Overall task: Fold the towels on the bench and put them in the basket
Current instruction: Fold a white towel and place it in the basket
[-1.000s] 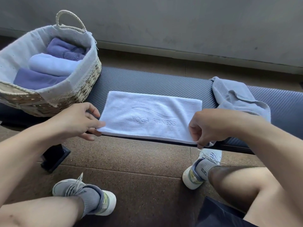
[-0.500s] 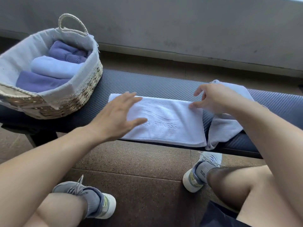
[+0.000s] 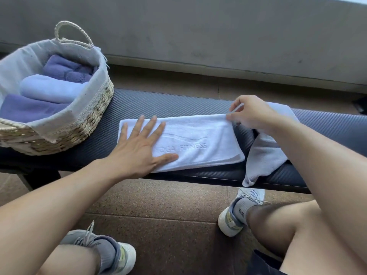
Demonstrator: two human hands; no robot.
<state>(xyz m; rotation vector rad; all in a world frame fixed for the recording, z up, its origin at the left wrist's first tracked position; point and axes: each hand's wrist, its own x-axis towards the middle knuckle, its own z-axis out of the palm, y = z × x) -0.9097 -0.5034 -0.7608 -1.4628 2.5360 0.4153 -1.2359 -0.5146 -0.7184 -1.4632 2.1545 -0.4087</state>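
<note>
The white rectangular terry towel (image 3: 198,139) lay flat on the dark ribbed padded bench (image 3: 158,104), already folded into a long strip, with pale raised letters on its top. The person's left hand (image 3: 139,149) rested on the left part of it, the fingers straight and spread, pressing the cloth down. The right hand (image 3: 252,114) pinched the far right corner of the towel between thumb and fingers and held that corner a little above the bench.

To do this fold well, I think the left hand should keep the cloth fixed near the middle line, while the right hand brings its end over to the left so that the edges meet evenly; a loose pinch would let the layers slip apart.

Just beside the right end, under the right forearm, lay a crumpled pale grey towel (image 3: 266,153), partly hanging over the front edge. At the left end of the bench stood the round woven straw basket with cloth lining (image 3: 93,120), near the white towel but not touching it, and folded purple and light blue towels (image 3: 47,90) lay inside it
</note>
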